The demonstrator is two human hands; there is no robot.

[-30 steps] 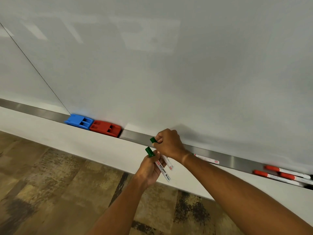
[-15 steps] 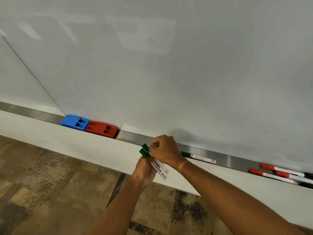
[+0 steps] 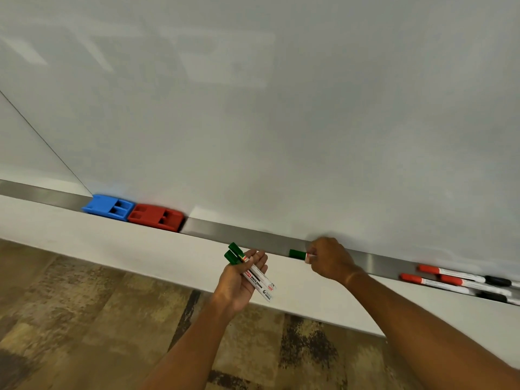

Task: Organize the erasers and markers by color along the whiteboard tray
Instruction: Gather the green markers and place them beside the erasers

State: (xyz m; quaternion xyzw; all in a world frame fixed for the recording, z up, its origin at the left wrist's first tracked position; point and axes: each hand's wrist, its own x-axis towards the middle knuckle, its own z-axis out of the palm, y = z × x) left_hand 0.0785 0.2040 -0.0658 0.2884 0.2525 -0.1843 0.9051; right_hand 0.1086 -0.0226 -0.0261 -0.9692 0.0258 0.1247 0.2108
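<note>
My left hand [image 3: 239,280] holds two green-capped markers [image 3: 254,273] across its palm, just below the metal whiteboard tray [image 3: 239,235]. To the right, my right hand [image 3: 330,258] grips a third green-capped marker [image 3: 297,253] lying on the tray; only its cap end shows. A blue eraser [image 3: 108,206] and a red eraser [image 3: 156,216] sit side by side on the tray at the left. Several red-capped markers [image 3: 430,273] lie on the tray at the far right, with black-capped ends [image 3: 498,281] beside them.
The whiteboard [image 3: 281,108] fills the upper view, with a seam at the left. A white wall strip [image 3: 84,237] runs under the tray, and patterned carpet [image 3: 70,319] lies below.
My right hand left the markers in my left hand and moved right onto the green marker on the tray. My left hand now holds both green markers alone.
</note>
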